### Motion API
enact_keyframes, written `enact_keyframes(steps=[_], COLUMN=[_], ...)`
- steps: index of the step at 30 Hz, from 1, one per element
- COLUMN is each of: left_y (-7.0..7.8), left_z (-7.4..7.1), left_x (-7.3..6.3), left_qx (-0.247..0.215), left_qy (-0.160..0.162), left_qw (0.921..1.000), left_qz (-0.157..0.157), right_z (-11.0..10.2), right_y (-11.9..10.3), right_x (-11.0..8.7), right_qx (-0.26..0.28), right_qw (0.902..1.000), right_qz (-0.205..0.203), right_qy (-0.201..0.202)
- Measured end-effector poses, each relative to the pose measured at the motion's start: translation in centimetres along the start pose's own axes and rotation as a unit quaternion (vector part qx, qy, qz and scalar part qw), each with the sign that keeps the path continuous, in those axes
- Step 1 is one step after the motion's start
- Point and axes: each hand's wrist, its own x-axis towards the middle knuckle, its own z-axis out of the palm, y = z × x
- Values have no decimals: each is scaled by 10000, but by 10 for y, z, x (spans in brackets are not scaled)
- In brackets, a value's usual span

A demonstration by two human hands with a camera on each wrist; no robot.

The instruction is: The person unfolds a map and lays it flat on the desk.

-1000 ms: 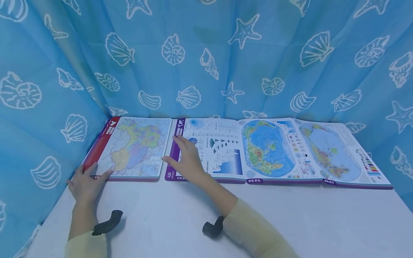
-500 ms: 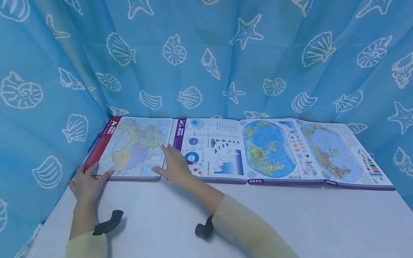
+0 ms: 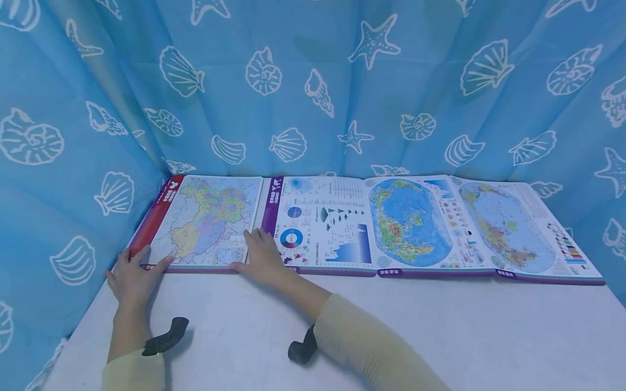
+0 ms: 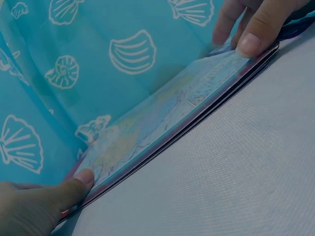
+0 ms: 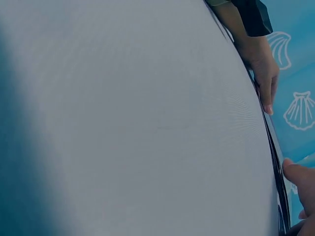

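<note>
So both hands are on the map panel with the red strip (image 3: 205, 220), lying flat at centre-left of the head view. The left hand (image 3: 131, 279) is spread loosely round its lower-left corner, thumb on top; the right hand (image 3: 264, 260) sits relaxed at the lower-right corner, thumb at the near edge. Neither looks clenched, though I can't tell if any fingertips tuck underneath. For steadying it, I'd keep the pressure light and even on both corners, so the glossy sheet doesn't skid or bend. Watch the purple strip (image 3: 270, 209) just right of it, since those fingers could snag there. The world-map panels (image 3: 413, 222) run off to the right on the white table (image 3: 235, 326), up near the blue curtain (image 3: 225, 117).
</note>
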Motion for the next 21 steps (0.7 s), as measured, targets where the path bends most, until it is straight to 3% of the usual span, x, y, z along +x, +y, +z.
enact_keyframes(steps=[7, 11, 15, 21], left_y=[1, 2, 3, 4], left_z=[0, -1, 0, -1], left_x=[-1, -2, -3, -3], left_qx=[-48, -416, -943, -1335], left_qy=[-24, 63, 264, 718], left_qw=[9998, 9985, 9941, 9879], left_qz=[-189, -357, -461, -330], right_z=[2, 4, 7, 6], right_y=[-6, -8, -7, -3], right_x=[-1, 0, 1, 2], right_qx=[745, 1413, 2211, 2440], right_qw=[9972, 9897, 9744, 9678], right_qz=[88, 225, 377, 467], right_qy=[-64, -4, 175, 413])
